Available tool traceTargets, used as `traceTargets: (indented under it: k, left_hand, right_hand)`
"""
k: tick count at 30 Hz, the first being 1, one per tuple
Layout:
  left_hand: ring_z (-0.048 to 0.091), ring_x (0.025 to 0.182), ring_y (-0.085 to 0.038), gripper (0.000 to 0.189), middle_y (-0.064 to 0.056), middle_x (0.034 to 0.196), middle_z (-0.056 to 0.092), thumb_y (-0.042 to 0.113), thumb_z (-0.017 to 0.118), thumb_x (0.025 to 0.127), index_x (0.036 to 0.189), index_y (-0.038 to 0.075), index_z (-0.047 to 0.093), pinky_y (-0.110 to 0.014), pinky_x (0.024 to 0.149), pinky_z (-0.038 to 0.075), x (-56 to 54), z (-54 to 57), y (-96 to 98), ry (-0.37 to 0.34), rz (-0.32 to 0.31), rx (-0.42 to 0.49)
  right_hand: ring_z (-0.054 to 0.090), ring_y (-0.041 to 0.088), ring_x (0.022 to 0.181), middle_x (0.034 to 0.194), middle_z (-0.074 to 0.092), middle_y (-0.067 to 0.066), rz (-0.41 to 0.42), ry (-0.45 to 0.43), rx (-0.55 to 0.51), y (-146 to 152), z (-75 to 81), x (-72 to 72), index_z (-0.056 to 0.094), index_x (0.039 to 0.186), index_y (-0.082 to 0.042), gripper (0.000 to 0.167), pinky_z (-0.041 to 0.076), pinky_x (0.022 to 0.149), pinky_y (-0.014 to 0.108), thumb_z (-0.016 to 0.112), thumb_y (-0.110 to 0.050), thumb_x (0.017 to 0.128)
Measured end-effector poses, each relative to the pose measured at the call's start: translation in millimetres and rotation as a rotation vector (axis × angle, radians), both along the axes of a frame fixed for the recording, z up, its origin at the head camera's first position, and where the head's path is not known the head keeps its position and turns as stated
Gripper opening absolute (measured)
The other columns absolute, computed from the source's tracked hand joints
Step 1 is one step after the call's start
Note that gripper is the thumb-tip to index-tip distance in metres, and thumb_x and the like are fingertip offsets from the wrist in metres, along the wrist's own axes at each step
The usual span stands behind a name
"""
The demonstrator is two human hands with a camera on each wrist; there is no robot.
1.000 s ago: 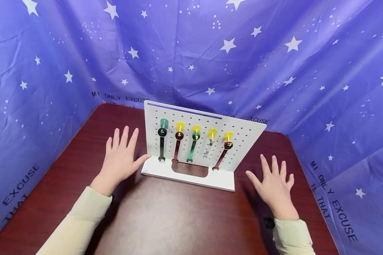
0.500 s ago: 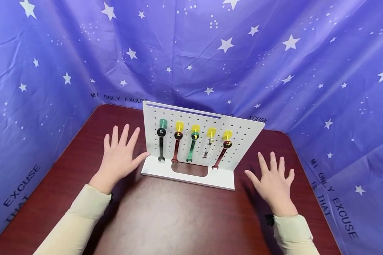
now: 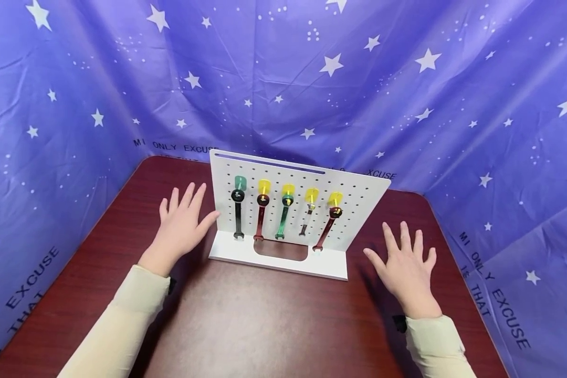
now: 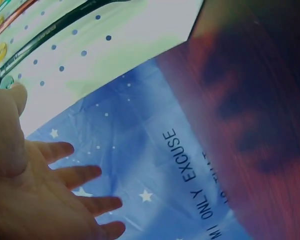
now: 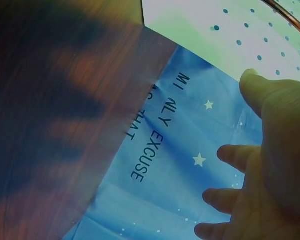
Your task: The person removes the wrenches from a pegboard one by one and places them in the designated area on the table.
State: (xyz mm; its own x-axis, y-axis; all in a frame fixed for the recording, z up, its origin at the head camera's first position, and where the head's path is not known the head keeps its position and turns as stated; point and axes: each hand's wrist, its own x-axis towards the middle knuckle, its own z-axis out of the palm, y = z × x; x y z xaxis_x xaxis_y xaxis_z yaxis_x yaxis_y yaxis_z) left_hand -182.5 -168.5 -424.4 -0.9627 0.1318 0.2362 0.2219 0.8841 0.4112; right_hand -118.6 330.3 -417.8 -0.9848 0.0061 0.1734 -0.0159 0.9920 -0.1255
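A white pegboard point(image 3: 364, 210) stands upright on its base. From a green hook hangs a black wrench point(image 3: 238, 218). Yellow hooks carry a dark red wrench point(image 3: 261, 221), a green wrench point(image 3: 282, 218), a small silver wrench point(image 3: 306, 221) and another dark red wrench point(image 3: 327, 231). My left hand point(image 3: 177, 231) hovers beside the board's left edge, fingers spread, holding nothing; its thumb appears near that edge, contact unclear. The black wrench is nearest to it. Off the board's right side my right hand point(image 3: 405, 270) is spread, holding nothing. Both palms show in the wrist views.
The dark red-brown table point(image 3: 264, 325) has rounded far corners. Behind and at both sides hangs a purple-blue curtain point(image 3: 283, 68) with white stars and printed lettering. The pegboard's base point(image 3: 236, 252) has a cutout in its middle. Hand shadows fall on the table.
My left hand has shifted slightly right and its fingers have tilted a little. The right hand has barely moved. The head view has shifted slightly; the wrenches stay on their hooks.
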Motion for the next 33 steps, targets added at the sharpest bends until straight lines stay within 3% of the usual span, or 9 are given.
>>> traceTargets:
  k: [6,11,14,18,24,28,33]
  left_hand:
    - [0.026,0.141,-0.052,0.064,-0.021,0.158,0.035,0.046,0.043,0.108,0.157,0.005,0.034,-0.071,0.106,0.011,-14.6,0.4,7.7,-0.027,-0.038,0.192]
    - [0.039,0.136,-0.044,0.054,-0.02,0.15,0.047,0.035,0.043,0.11,0.15,0.0,0.043,-0.068,0.106,0.013,-26.2,-1.3,20.8,-0.02,-0.054,0.284]
    - [0.049,0.129,-0.04,0.047,-0.022,0.139,0.057,0.03,0.044,0.11,0.143,-0.002,0.052,-0.062,0.106,0.023,-31.8,0.1,27.0,0.004,-0.079,0.358]
    - [0.06,0.109,-0.033,0.038,-0.02,0.117,0.067,0.027,0.045,0.11,0.131,-0.001,0.061,-0.051,0.096,0.042,-36.1,2.7,30.1,0.022,-0.117,0.5]
    - [0.061,0.091,-0.029,0.031,-0.018,0.099,0.069,0.021,0.048,0.11,0.122,-0.001,0.065,-0.046,0.082,0.048,-37.4,8.3,28.9,0.026,-0.116,0.607]
    - [0.055,0.082,-0.028,0.027,-0.015,0.079,0.058,0.017,0.048,0.109,0.113,-0.003,0.066,-0.042,0.073,0.043,-37.7,9.4,28.0,0.035,-0.112,0.627]
    - [0.056,0.082,-0.028,0.026,-0.015,0.081,0.06,0.014,0.048,0.109,0.112,-0.005,0.066,-0.04,0.074,0.044,-37.6,8.5,27.4,0.042,-0.094,0.654]
  right_hand:
    - [0.005,0.058,0.144,0.162,0.015,0.028,0.005,0.002,-0.025,1,-3.5,5.5,0.026,0.161,-0.018,0.081,0.007,0.098,0.082,0.049,-0.065,0.099]
    - [0.004,0.059,0.143,0.161,0.017,0.028,0.022,0.011,-0.051,3,-6.4,10.6,0.028,0.16,-0.017,0.077,0.011,0.097,0.082,0.053,-0.059,0.1]
    - [0.004,0.058,0.144,0.161,0.018,0.028,0.03,0.018,-0.058,3,-7.2,12.1,0.029,0.16,-0.016,0.076,0.012,0.097,0.081,0.054,-0.057,0.101]
    - [0.003,0.058,0.144,0.16,0.019,0.028,0.03,0.024,-0.057,4,-5.8,12.7,0.029,0.159,-0.015,0.075,0.014,0.097,0.08,0.054,-0.055,0.101]
    - [0.015,0.059,0.14,0.157,0.026,0.03,0.039,0.038,-0.071,0,-6.7,9.9,0.033,0.157,-0.011,0.074,0.022,0.093,0.078,0.055,-0.054,0.101]
    - [0.027,0.057,0.133,0.151,0.034,0.033,0.053,0.075,-0.113,-5,-7.6,7.0,0.038,0.154,-0.006,0.072,0.029,0.088,0.075,0.055,-0.052,0.102]
    - [0.034,0.054,0.129,0.145,0.041,0.031,0.087,0.129,-0.202,-12,-6.8,2.9,0.044,0.149,-0.003,0.065,0.029,0.087,0.071,0.059,-0.046,0.102]
